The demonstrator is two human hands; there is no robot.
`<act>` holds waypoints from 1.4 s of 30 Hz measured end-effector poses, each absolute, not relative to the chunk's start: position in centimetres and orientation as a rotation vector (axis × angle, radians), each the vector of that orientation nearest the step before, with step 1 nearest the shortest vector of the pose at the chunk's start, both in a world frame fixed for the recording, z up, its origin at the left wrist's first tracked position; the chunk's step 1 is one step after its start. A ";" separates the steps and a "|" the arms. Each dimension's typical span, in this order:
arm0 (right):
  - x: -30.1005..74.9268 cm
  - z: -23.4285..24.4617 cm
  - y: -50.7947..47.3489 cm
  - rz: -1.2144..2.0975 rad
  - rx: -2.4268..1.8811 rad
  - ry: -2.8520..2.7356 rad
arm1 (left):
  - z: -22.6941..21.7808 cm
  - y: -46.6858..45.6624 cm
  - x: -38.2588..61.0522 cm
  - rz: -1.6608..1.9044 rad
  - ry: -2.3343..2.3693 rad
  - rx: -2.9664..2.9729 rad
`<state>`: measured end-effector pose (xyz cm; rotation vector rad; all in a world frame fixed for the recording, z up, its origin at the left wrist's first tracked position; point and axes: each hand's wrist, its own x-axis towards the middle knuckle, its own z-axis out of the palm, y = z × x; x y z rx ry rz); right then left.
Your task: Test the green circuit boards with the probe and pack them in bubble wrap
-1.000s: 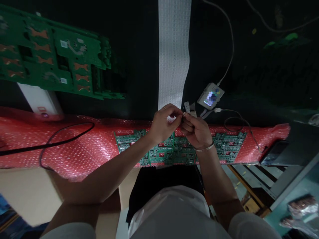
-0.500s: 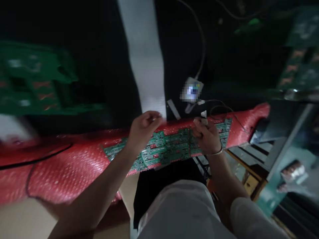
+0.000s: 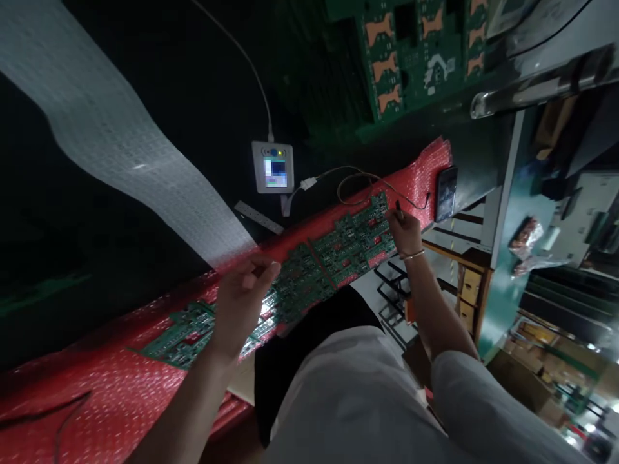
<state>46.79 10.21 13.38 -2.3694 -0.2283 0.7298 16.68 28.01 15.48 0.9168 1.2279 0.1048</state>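
A row of green circuit boards [image 3: 338, 248] lies on red bubble wrap [image 3: 97, 386] along the bench's near edge. My left hand [image 3: 242, 299] hovers over the left part of the row, fingers curled with thumb and forefinger pinched; what they hold, if anything, is too small to see. My right hand [image 3: 405, 231] is closed at the right end of the boards, gripping a small dark object next to a thin cable [image 3: 367, 177]. A bracelet sits on that wrist.
A long white strip [image 3: 111, 138] runs across the dark mat. A small white device [image 3: 273, 167] with a lit screen and cable sits behind the boards. A phone [image 3: 445, 192] lies at the wrap's right end. Green panels [image 3: 411, 58] are stacked at the back right.
My hands have parted: the right went out to the far right end of the boards, the left drew back over the left part. The view swung right and tilted.
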 end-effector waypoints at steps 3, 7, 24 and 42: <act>47.1 12.7 10.0 0.725 -2.427 -0.308 | 15.4 27.7 16.8 0.067 1.216 0.949; 47.3 12.3 8.8 0.701 -2.505 -0.375 | 15.0 27.3 16.8 0.071 1.224 0.931; 46.5 10.2 8.2 0.675 -2.539 -0.407 | 14.5 26.6 16.8 0.154 1.166 0.853; 37.5 17.3 12.7 0.910 -2.228 -0.354 | 15.9 25.3 19.0 0.223 1.041 0.373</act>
